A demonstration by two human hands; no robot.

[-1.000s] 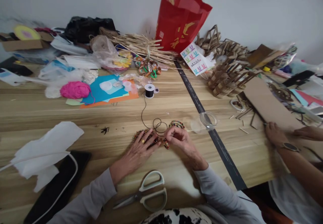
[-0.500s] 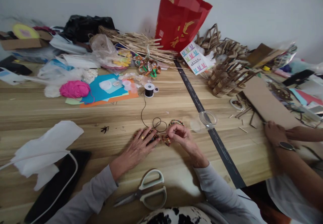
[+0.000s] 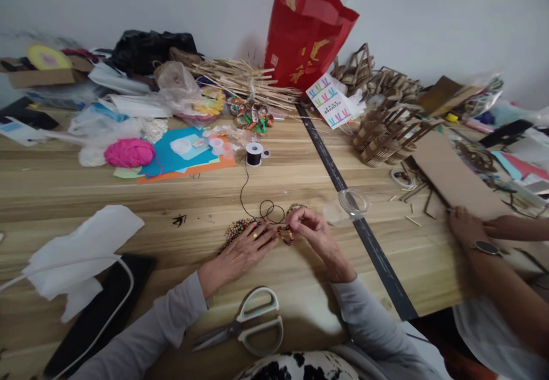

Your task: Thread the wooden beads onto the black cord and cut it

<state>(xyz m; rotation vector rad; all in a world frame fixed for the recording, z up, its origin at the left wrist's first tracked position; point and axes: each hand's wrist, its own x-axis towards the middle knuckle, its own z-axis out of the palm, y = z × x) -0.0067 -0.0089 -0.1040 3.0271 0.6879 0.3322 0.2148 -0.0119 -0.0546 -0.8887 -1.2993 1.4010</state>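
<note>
beads under both hands, black cord lying loose beyond.
the heap of tiny round multicoloured beads (image 3: 238,228) lies on the pale wood-grained table (image 3: 201,191), partly under the left hand (image 3: 242,250), palm down, fingers extended, gripping nothing visible. the right hand (image 3: 316,236) pinches thumb to forefinger at the small multicoloured beaded loop (image 3: 287,242); whether bead or cord sits between, cannot tell. likely light, limp, smooth, prone to roll; best held by fingertip pinch at a strand's end. the thin black cord (image 3: 242,191) looks soft, springy.
</note>
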